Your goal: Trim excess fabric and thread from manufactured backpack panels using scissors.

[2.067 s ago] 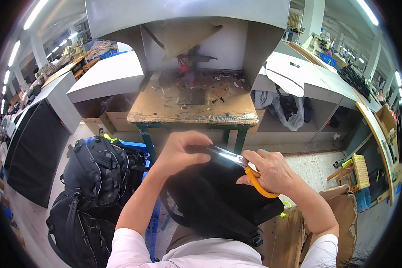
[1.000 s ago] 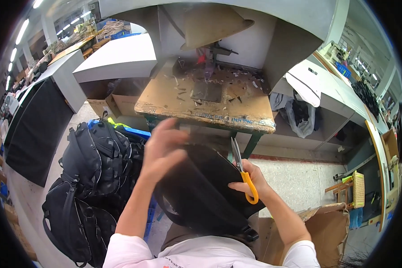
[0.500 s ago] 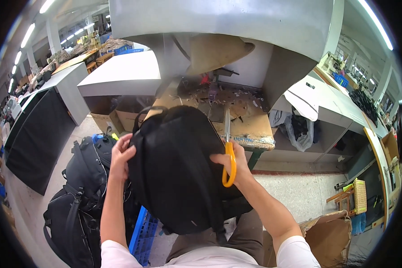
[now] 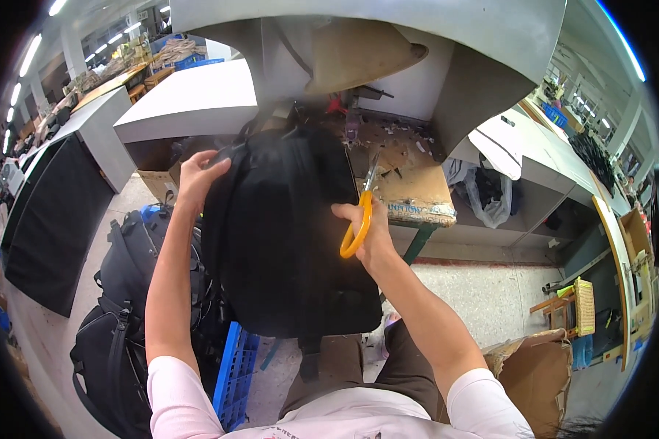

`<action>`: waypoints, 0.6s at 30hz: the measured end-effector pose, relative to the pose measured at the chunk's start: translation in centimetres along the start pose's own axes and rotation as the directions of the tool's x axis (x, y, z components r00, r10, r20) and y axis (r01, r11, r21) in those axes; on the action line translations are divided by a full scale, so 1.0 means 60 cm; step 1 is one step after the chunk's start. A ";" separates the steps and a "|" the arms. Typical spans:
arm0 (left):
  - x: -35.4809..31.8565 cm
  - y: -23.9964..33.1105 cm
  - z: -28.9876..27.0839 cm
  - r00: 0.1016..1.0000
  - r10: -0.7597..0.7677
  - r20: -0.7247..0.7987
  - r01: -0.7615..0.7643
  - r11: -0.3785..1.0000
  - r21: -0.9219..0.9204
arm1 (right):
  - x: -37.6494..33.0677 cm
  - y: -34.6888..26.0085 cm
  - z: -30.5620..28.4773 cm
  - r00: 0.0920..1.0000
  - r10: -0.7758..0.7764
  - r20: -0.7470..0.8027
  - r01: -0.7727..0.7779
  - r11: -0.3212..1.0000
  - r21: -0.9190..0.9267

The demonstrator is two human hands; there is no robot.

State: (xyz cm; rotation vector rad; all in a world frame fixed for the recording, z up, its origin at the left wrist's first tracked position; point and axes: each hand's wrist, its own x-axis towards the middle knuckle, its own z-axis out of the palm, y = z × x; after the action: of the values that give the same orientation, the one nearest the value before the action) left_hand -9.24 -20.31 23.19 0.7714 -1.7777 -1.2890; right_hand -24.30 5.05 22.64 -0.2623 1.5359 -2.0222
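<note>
A black backpack (image 4: 285, 241) hangs upright in front of me, its upper end over the near edge of the work table and a strap end dangling at the bottom. My left hand (image 4: 200, 177) grips its upper left edge, the thumb lying over the fabric. In my right hand (image 4: 372, 233) is a pair of scissors (image 4: 366, 206) with orange handles, blades pointing up and away. That hand is beside the backpack's right side, its thumb extended toward the fabric; whether its hidden fingers touch the bag I cannot tell.
Scraps litter the work table (image 4: 410, 192) under a grey metal hood (image 4: 381, 18). More black backpacks (image 4: 128, 271) are piled at left, near a blue plastic crate (image 4: 234, 377). A cardboard box (image 4: 534, 377) stands at lower right, with a small wooden stool (image 4: 580, 307) beyond it.
The backpack has been raised and turned straighter, its top now further over the table. My left hand has gone up with it; my right hand and the scissors have moved up and slightly left.
</note>
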 end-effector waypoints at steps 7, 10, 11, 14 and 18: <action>0.025 0.001 0.017 1.000 -0.004 0.012 0.003 0.997 0.074 | -0.003 -0.001 0.004 0.998 -0.023 -0.053 0.026 0.998 0.051; 0.027 0.000 0.021 0.998 -0.015 0.066 0.013 0.999 0.032 | -0.016 0.009 0.005 0.996 -0.042 -0.083 0.045 0.998 0.032; 0.026 -0.001 0.019 0.996 0.001 0.087 -0.004 0.999 0.036 | -0.023 0.015 0.003 0.994 -0.043 -0.102 0.049 0.997 0.054; 0.008 -0.004 0.016 0.995 0.057 0.080 -0.058 0.998 0.020 | -0.044 0.036 -0.009 0.992 -0.073 -0.099 0.074 0.997 0.008; -0.091 0.025 -0.003 0.994 0.014 0.106 0.029 0.919 -0.392 | -0.092 0.065 -0.062 0.987 -0.159 -0.032 0.156 0.984 -0.082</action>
State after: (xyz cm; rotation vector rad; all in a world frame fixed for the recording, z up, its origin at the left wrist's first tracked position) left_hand -6.40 -15.44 23.30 0.4881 -1.5215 -1.6525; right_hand -20.37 10.49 18.83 -0.3900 1.6683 -2.0999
